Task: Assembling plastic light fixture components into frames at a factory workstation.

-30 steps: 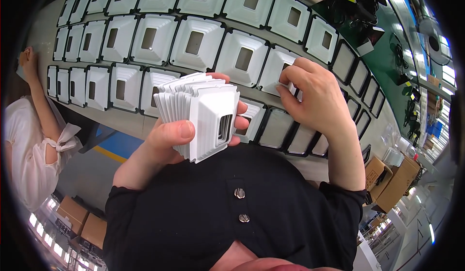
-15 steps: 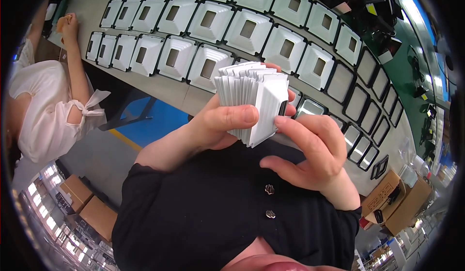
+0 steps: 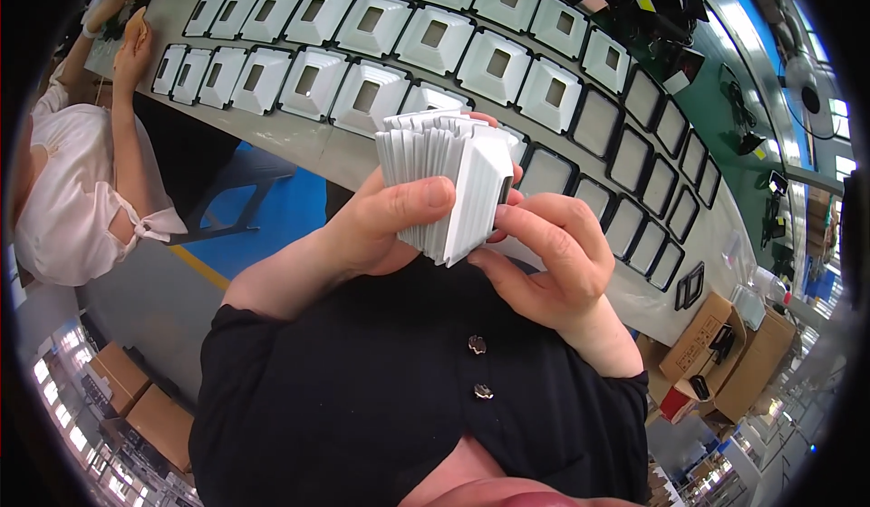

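1. Fingers of the left hand [image 3: 385, 212] are clamped around a stack [image 3: 421, 176] of thin white pieces, held in front of the person's chest.
2. Thumb and index of the right hand [image 3: 553, 258] are at the front piece [image 3: 473, 203]; whether they have closed on it, I cannot tell from this angle.
3. Step in hand: seemingly parting one piece from the stack.
4. Next move likely calls for pinching that piece alone, stack steady.
5. On the desk [image 3: 313, 144], black-rimmed white covers [image 3: 517, 67] stand in rows; bare black frames [image 3: 617, 125] lie rightward.
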Demonstrator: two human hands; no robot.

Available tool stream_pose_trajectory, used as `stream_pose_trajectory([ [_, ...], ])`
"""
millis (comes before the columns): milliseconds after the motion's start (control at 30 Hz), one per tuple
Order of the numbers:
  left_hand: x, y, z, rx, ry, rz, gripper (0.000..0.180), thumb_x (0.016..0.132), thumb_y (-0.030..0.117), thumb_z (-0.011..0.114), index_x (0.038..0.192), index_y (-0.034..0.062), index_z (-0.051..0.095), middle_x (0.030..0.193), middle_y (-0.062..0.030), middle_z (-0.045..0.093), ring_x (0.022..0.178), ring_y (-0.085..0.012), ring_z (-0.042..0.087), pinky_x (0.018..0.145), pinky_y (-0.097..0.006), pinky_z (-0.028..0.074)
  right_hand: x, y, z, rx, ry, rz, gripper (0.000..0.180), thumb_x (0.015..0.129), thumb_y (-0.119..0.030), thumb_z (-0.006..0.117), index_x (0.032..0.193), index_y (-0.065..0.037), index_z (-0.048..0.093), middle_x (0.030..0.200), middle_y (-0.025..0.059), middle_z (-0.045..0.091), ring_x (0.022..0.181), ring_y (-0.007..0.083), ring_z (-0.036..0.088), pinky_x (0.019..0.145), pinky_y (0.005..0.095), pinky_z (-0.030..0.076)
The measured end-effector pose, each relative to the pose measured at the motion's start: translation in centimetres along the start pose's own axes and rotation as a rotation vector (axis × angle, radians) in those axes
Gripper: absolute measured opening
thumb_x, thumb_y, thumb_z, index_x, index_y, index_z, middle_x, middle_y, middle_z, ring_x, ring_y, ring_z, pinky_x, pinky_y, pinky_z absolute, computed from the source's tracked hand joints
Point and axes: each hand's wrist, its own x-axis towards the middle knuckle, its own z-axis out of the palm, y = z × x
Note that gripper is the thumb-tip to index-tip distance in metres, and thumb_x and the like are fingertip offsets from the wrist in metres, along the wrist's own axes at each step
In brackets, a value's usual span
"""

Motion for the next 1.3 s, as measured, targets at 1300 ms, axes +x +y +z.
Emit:
stream_pose_trajectory([
  [1300, -1.2, -0.7, -0.5, 0.359, 0.089, 0.248, 0.08, 0.075, 0.022, 0.07, 0.139, 0.0054, 0.025, 0.12, -0.0118, 0.053, 0.111, -0.0217, 0.055, 0.095, -0.038, 0.045, 0.3, -1.2, 1.0, 0.361, -0.062, 0.359, 0.025, 0.066, -0.009, 0.074, 0.08, -0.002, 0.055, 0.07, 0.0039, 0.053, 0.063, 0.0138, 0.048, 0.056, 0.0248, 0.041],
])
